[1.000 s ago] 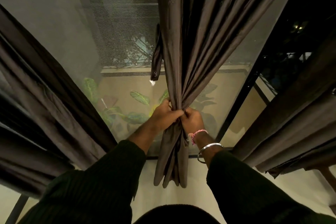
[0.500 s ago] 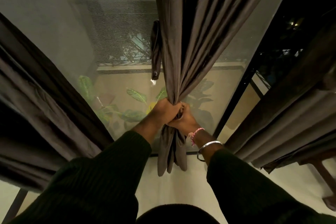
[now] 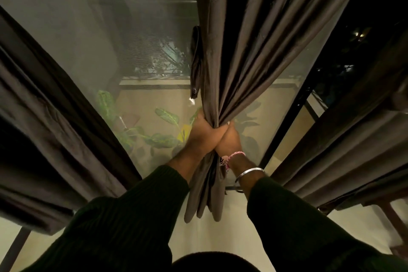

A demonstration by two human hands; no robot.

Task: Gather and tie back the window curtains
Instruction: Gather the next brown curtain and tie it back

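A dark brown curtain (image 3: 242, 40) hangs in front of the window, bunched into a narrow bundle at the middle. My left hand (image 3: 202, 132) grips the bundle from the left and my right hand (image 3: 229, 139) grips it from the right, the two hands pressed together. The curtain's lower end (image 3: 205, 196) hangs loose below my wrists. A dark tie-back strap (image 3: 196, 62) dangles to the left of the bundle, above my hands, with a small white tag at its tip. My fingers are partly hidden behind the fabric.
Another brown curtain (image 3: 55, 128) hangs at the left and one more (image 3: 353, 139) at the right. The window glass (image 3: 132, 73) shows green plants (image 3: 159, 137) outside. A dark window frame post (image 3: 289, 126) runs diagonally right of my hands.
Both hands have closed tighter together on the bundle and moved slightly up the curtain. The camera has tilted a little.
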